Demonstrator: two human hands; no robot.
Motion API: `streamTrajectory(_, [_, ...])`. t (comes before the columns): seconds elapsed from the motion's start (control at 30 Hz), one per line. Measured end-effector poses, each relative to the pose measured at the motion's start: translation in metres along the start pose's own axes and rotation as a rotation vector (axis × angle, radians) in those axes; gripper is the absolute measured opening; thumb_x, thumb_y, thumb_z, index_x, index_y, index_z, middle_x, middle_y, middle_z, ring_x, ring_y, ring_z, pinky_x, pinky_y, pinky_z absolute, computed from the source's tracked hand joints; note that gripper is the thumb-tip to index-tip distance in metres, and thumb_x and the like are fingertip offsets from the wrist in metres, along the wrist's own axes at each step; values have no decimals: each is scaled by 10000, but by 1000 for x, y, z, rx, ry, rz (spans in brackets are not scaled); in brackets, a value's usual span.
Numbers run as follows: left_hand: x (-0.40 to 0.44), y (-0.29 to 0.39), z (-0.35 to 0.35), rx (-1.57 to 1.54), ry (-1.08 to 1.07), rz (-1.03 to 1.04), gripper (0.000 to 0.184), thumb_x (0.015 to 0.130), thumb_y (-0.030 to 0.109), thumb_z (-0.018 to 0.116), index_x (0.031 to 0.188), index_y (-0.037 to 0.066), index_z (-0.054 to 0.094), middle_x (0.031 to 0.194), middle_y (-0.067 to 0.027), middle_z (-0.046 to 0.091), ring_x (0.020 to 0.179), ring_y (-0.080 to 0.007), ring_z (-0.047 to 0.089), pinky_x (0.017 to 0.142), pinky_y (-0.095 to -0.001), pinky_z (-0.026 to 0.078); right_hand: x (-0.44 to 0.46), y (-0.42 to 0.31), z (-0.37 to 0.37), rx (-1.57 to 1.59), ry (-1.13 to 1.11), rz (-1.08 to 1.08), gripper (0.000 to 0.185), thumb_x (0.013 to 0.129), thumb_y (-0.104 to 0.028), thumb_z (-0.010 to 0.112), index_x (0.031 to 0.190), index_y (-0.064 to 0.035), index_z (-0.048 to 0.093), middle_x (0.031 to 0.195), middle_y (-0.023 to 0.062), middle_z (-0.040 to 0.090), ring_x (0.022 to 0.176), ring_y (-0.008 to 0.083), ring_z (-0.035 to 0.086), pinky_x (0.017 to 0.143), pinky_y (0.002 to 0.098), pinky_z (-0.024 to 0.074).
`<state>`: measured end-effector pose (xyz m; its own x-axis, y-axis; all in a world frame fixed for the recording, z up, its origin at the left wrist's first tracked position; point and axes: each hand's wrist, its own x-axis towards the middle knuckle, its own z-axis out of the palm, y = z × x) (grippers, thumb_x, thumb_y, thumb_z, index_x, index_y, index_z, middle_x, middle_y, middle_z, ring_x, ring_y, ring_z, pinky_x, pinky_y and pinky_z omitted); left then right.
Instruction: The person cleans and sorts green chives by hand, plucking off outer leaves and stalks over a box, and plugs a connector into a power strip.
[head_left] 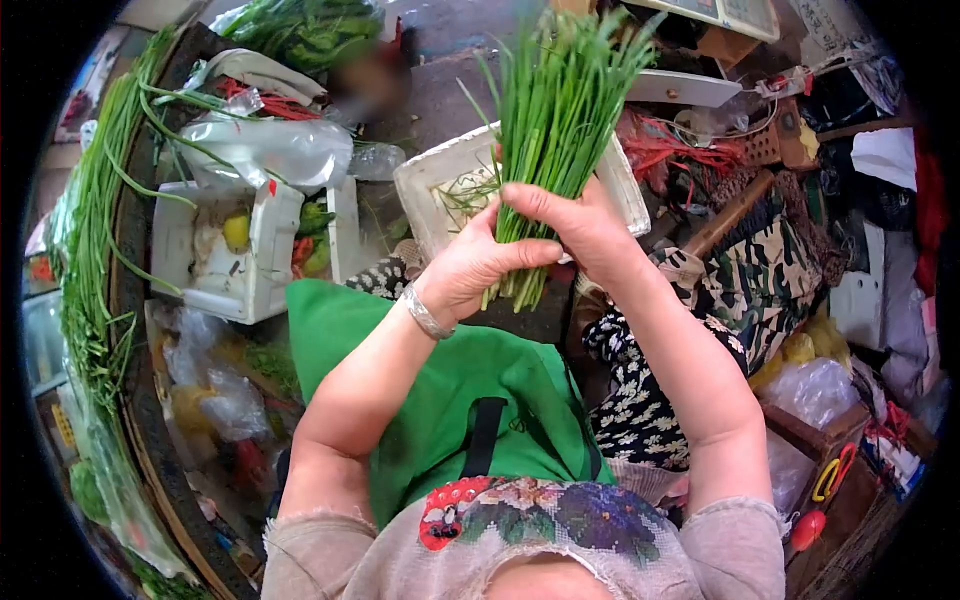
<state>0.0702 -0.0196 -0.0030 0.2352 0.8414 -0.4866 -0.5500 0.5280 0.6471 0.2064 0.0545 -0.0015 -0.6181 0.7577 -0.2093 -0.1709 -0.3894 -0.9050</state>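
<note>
Both of my hands are wrapped round a thick bunch of garlic chives (pixel 565 100), its leaves pointing away from me and the cut stem ends towards my lap. My left hand (pixel 468 262) grips it low on the near left side, a silver bracelet on that wrist. Across the stems from the right lies my right hand (pixel 590 228), its thumb over the front of the bunch. Some fingers are hidden behind the stalks. Beneath the hands sits a white foam box (pixel 425 200) with loose bits of chive in it. A green apron (pixel 440 390) covers my lap.
At the left, long green stalks (pixel 90 240) lie along a ledge. Two compartments of a white foam container (pixel 215 285) hold a yellow fruit and peppers. Red ties (pixel 680 150) are heaped at the right, near a drawer (pixel 685 90). A wooden box (pixel 815 440) stands lower right.
</note>
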Motion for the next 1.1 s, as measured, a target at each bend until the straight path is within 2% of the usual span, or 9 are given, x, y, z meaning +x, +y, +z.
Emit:
streamTrajectory(0.3, [-8,4,2,-40,-111,-8,326,833,10,688,1126,8,546,859,-123,658,748,-248,683,660,-353,583,-6,-23,-6,-146,-108,196,573,798,-338,767,1211,-7,550,1070,81,642,989,163,597,860,309,487])
streamTrajectory(0.47, [-7,8,-1,42,-28,68,334,851,21,666,1158,23,532,856,-131,662,685,-218,671,602,-296,560,-4,-23,-9,-68,-45,68,510,823,-266,745,1207,4,546,1054,75,650,940,157,609,779,307,517])
streamTrajectory(0.5, [-7,9,-2,48,-57,66,345,860,58,667,1173,37,524,866,-137,662,678,-217,663,593,-298,554,-2,-19,-11,-18,-34,122,484,819,-225,734,1211,-3,556,1102,89,647,1001,179,600,889,326,469])
streamTrajectory(0.8, [-5,4,-7,-71,-143,95,354,932,264,615,1220,93,501,895,-145,657,645,-195,627,548,-287,512,-2,-22,-17,29,-103,148,407,832,-182,708,1181,-19,576,1068,62,645,965,162,590,862,320,465])
streamTrajectory(0.87, [-5,4,-9,-84,-144,100,348,919,240,631,1207,86,510,883,-138,656,639,-196,628,543,-293,516,0,-17,-15,17,-120,39,329,859,-191,692,1103,-6,572,927,67,641,712,140,620,437,235,475])
streamTrajectory(0.9, [-5,4,-10,-96,-142,107,343,906,215,648,1193,79,520,871,-131,656,632,-197,629,538,-299,521,1,-18,-17,-10,-136,77,341,859,-196,696,1121,-6,587,988,69,643,840,151,619,612,266,522])
streamTrajectory(0.93, [-6,4,-9,-96,-141,107,343,906,215,648,1193,79,520,871,-131,656,632,-197,629,538,-299,521,0,-21,-17,-9,-137,77,341,859,-196,696,1121,-6,587,988,69,643,840,151,619,612,266,522])
streamTrajectory(1.0, [-7,4,-8,-105,-19,101,324,878,156,671,1161,67,539,848,-117,652,614,-194,626,533,-303,532,-1,-25,-17,-33,-83,95,481,824,-206,726,1232,-5,569,1156,87,631,1081,173,564,974,323,408])
streamTrajectory(1.1, [-7,5,-6,-111,-2,109,311,862,117,676,1139,55,550,832,-105,649,609,-188,622,544,-304,543,1,-22,-21,-26,-117,84,464,829,-219,719,1218,-3,586,1159,93,635,1091,178,565,989,326,400])
